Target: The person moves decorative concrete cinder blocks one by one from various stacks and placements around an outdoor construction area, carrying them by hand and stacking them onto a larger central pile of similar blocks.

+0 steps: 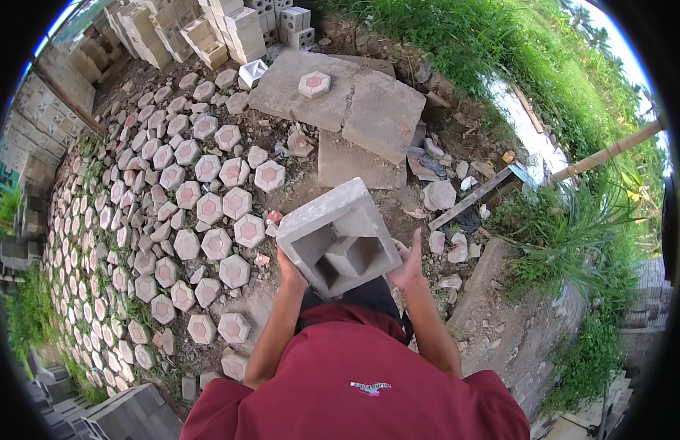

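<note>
A grey concrete ventilation block (pixel 352 256) is held up in front of my body, its open side with inner dividing walls facing me. My left hand (pixel 291 268) grips its left side, the fingers mostly hidden behind and under it. On the opposite side, my right hand (pixel 407 264) presses against the block with the thumb pointing up; its other fingers are partly hidden. The block is tilted, with its upper right corner higher than its left.
Many hexagonal pavers (pixel 209 208) with pinkish centres cover the ground at left. Ahead lie cracked concrete slabs (pixel 380 110) with one paver (pixel 314 84) on top. Stacked blocks (pixel 241 33) stand far left. Rubble (pixel 439 196), a bamboo pole (pixel 607 152) and grass (pixel 545 242) are at right.
</note>
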{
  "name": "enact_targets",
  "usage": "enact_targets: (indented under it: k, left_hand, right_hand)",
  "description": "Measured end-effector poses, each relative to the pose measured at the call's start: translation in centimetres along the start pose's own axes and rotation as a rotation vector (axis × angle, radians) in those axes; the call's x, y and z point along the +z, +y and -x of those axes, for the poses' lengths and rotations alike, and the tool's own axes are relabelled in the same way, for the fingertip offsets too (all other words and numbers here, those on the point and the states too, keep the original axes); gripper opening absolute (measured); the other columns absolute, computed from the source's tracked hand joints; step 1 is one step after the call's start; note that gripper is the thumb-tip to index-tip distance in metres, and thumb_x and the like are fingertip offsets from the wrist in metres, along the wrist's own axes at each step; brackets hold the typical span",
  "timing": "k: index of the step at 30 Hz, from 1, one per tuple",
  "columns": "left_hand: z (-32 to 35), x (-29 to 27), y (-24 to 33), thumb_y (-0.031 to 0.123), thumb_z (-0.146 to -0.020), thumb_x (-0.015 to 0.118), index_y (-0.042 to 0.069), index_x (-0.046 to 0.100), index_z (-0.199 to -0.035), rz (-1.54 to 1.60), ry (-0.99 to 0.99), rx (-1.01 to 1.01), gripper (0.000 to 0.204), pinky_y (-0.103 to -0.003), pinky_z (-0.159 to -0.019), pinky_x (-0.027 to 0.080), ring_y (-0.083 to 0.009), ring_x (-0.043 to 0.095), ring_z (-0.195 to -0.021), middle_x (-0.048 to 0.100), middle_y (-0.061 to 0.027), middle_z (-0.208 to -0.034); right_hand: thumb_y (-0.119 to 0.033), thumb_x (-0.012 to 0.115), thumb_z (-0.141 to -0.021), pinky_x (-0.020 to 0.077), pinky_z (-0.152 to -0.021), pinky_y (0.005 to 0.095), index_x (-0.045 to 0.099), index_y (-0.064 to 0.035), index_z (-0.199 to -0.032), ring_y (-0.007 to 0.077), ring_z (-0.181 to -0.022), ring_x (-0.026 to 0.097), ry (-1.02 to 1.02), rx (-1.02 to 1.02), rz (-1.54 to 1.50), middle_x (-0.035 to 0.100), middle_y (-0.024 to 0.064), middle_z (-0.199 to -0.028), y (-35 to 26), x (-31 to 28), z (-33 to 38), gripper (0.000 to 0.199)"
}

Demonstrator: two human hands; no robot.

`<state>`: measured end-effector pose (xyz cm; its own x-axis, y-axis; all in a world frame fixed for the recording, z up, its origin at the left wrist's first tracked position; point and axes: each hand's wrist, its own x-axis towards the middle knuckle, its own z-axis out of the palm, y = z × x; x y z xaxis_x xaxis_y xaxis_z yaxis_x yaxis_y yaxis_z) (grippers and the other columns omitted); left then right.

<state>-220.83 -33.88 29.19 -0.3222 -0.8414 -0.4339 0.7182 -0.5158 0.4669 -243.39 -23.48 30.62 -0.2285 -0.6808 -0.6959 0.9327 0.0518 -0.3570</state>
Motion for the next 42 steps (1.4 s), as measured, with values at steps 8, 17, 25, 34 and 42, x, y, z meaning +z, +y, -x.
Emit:
enact_targets:
  k: [8, 17, 25, 34, 42]
  left_hand:
    - [-11.4, -5.0, -7.9, 0.066, -0.088, 0.027, 0.008, 0.036, -0.138, 0.428, 0.201, 0.025, 0.077, -0.051, -0.106, 0.031, -0.034, 0.041, -0.126, 0.041, -0.0167, -0.138]
    - [-23.4, -13.7, -15.6, 0.06, -0.089, 0.037, 0.007, 0.048, -0.129, 0.509, 0.564, -0.067, 0.067, -0.043, -0.099, 0.039, -0.0295, 0.051, -0.116, 0.052, -0.0122, -0.129]
    - [-36.3, -26.7, -22.2, 0.063, -0.086, 0.042, 0.006, 0.045, -0.131, 0.423, 0.702, -0.211, 0.073, -0.042, -0.101, 0.037, -0.0287, 0.05, -0.117, 0.05, -0.0127, -0.131]
    - [-44.8, -41.6, -27.9, 0.064, -0.085, 0.044, 0.01, 0.044, -0.133, 0.319, 0.821, -0.307, 0.073, -0.041, -0.101, 0.037, -0.0277, 0.049, -0.119, 0.05, -0.0103, -0.131]
    - [-48.2, -47.6, -29.3, 0.059, -0.086, 0.044, 0.01, 0.047, -0.131, 0.317, 0.817, -0.294, 0.066, -0.042, -0.1, 0.038, -0.027, 0.051, -0.117, 0.052, -0.0089, -0.129]
  right_hand:
    - [-0.061, 0.053, -0.083, 0.0491, -0.081, 0.0406, 0.059, 0.0016, -0.106, 0.0258, -0.096, 0.06, 0.036, 0.46, 0.815, 0.061, 0.0167, -0.107, -4.7, -2.0, -25.1, 0.067]
    - [-0.049, 0.063, -0.083, 0.0493, -0.076, 0.037, 0.061, 0.0009, -0.101, 0.0198, -0.085, 0.061, 0.212, 0.41, 1.159, 0.063, 0.0107, -0.095, -4.1, -7.1, -41.0, 0.053]
    - [-0.052, 0.064, -0.081, 0.0478, -0.081, 0.038, 0.059, 0.0051, -0.107, 0.0224, -0.091, 0.06, 0.422, 0.565, 1.133, 0.062, 0.0111, -0.101, 2.7, -17.9, -56.3, 0.063]
    - [-0.045, 0.059, -0.087, 0.0477, -0.077, 0.0366, 0.059, 0.0047, -0.108, 0.0211, -0.089, 0.06, 0.441, 0.663, 0.972, 0.063, 0.01, -0.1, 11.7, -27.4, -68.9, 0.054]
    - [-0.041, 0.051, -0.093, 0.0481, -0.083, 0.0382, 0.058, -0.001, -0.113, 0.0224, -0.095, 0.059, 0.406, 0.735, 0.975, 0.062, 0.0093, -0.107, 15.0, -28.5, -73.9, 0.045]
